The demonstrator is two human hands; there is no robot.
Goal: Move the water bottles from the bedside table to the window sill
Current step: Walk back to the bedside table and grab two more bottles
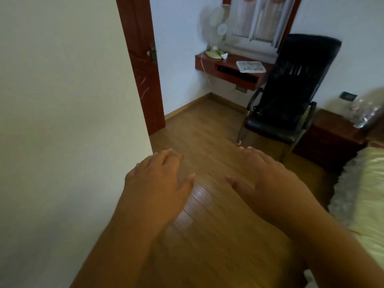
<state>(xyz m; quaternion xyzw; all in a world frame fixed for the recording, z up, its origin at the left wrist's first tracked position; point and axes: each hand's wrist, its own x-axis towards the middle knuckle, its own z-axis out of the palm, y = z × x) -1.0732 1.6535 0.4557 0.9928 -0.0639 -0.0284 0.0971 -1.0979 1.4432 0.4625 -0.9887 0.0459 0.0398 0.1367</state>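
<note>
Near the floor, hands: the left hand (pixel 158 183) and the right hand (pixel 268 179) are hovering palm-down side by side over the brown wooden plank floor (pixel 209 129), fingers straight and slightly apart, holding nothing.
Floor: the planks are running toward the far corner and catching a pale glare between the two hands.
Left side: a cream painted wall (pixel 62 100) is filling the near left, with a dark red wooden door frame (pixel 141 65) standing behind it.
Far wall: a white-framed window (pixel 255 21) is sitting above its grey window sill (pixel 249 49); under it a dark red wall-mounted shelf (pixel 232 69) is carrying a white table fan (pixel 216 32).
Chair: a black mesh-backed office chair (pixel 291 90) is standing right of the shelf.
Task items: the clear plastic water bottles (pixel 365 109), blurred, are standing on the dark red wooden bedside table (pixel 330 136) at the far right, just beside the chair.
Bed: a pale yellow bedspread (pixel 369 194) is showing at the near right.
</note>
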